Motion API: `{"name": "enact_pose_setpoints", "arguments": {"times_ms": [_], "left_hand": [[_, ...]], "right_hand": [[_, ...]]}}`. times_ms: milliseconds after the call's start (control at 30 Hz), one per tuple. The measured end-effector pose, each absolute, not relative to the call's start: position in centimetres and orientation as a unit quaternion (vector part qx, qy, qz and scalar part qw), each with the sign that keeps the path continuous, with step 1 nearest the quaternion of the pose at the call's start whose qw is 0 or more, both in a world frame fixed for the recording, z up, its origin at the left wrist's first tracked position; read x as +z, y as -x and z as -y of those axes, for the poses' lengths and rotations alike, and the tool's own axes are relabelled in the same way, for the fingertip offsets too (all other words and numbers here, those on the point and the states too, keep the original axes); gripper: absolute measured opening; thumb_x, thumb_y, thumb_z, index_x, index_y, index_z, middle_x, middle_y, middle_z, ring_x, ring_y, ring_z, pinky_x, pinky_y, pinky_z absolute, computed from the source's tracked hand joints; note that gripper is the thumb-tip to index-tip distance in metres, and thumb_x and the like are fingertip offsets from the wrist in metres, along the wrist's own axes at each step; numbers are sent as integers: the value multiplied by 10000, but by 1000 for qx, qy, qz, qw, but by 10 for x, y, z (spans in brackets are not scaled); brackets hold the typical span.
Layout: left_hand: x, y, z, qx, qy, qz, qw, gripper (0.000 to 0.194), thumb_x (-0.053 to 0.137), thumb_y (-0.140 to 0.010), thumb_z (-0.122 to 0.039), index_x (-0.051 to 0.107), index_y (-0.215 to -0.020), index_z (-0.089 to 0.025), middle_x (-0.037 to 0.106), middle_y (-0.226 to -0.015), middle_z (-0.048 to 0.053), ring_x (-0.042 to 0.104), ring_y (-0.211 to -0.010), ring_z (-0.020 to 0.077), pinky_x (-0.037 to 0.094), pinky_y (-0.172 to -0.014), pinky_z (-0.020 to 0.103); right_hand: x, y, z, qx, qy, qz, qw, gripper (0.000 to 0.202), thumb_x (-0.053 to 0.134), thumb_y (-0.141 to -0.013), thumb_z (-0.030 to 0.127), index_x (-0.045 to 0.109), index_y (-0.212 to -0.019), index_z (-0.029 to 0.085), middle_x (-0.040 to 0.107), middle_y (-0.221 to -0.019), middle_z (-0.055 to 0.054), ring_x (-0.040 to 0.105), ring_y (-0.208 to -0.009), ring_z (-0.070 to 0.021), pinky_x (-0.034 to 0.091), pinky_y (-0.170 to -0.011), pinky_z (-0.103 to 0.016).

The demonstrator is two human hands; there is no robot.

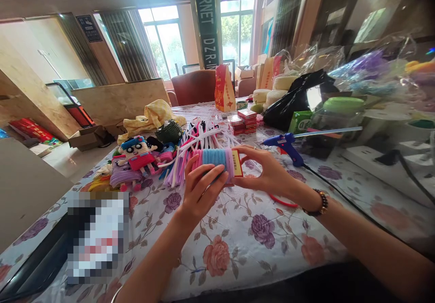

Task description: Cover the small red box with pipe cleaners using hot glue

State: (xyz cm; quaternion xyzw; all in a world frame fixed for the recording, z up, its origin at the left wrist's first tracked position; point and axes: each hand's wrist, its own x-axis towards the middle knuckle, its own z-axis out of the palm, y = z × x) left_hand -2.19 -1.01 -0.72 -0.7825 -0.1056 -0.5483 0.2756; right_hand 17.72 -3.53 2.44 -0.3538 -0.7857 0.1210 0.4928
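Between my hands, above the table, is a small box wrapped in fuzzy pipe cleaners (215, 157), in bands of pink, blue and lilac. Its right end stays bare and shows a yellow and red printed face (237, 163). My left hand (203, 187) is closed around the wrapped part from the front and left. My right hand (263, 169) pinches the bare right end between thumb and fingers. Just behind lies a heap of loose pipe cleaners (204, 135) in white, pink and purple.
A blue glue gun (287, 146) with a cord lies to the right. Small red boxes (243, 121) are stacked behind. Fuzzy dolls (137, 155) sit at left, near a yellow cloth (152, 117). A black bag (299, 99) and a green-lidded jar (343, 112) stand at back right.
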Motion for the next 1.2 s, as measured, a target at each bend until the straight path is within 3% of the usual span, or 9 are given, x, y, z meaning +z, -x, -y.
{"name": "enact_pose_setpoints", "arguments": {"times_ms": [467, 800, 1200], "left_hand": [[-6, 20, 4, -520, 793, 159, 277, 498, 576, -857, -146, 493, -1341, -229, 680, -1169, 80, 522, -1239, 246, 411, -1075, 504], [-14, 13, 2, -545, 780, 186, 246, 523, 613, -830, -151, 493, -1336, -208, 662, -1211, 98, 530, -1252, 274, 351, -1107, 546], [-17, 8, 5, -554, 785, 198, 196, 471, 561, -868, -164, 491, -1329, -224, 651, -1232, 85, 544, -1237, 249, 448, -1051, 486]], "right_hand": [[22, -166, 42, -20, 411, 753, 513, 495, 755, -638, 481, 640, -1016, 182, 706, -970, -82, 665, -891, -222, 544, -784, -369], [22, -153, 55, -91, 490, 721, 482, 515, 726, -652, 577, 651, -950, 163, 708, -885, -92, 665, -848, -250, 540, -736, -391], [18, -148, 59, -166, 514, 702, 466, 531, 644, -678, 680, 633, -857, 180, 702, -810, -99, 656, -842, -268, 529, -692, -387]]}}
